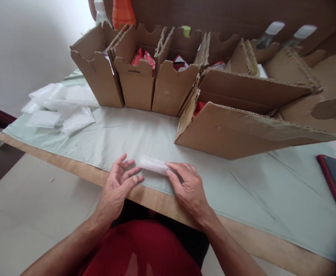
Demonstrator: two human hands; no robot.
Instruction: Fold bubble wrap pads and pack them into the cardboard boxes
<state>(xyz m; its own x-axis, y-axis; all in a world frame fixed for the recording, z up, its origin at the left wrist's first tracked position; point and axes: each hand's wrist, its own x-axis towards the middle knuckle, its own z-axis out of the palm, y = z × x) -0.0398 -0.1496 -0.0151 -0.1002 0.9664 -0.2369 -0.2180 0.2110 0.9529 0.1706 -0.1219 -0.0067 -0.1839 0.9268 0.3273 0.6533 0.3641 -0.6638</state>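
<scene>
On our side of the cardboard boxes (170,90), our right hand (189,186) pinches the bubble-wrap roll (153,165), best done gently, our left hand (116,186) spread.

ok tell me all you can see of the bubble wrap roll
The roll is slim, whitish and translucent, with a look like bubble wrap; any contents are indistinct. It sits crosswise near the cloth's front edge; whether resting or raised is unclear. The right grip pinches its right end; the left grip is open by the other, contact unclear.
</scene>
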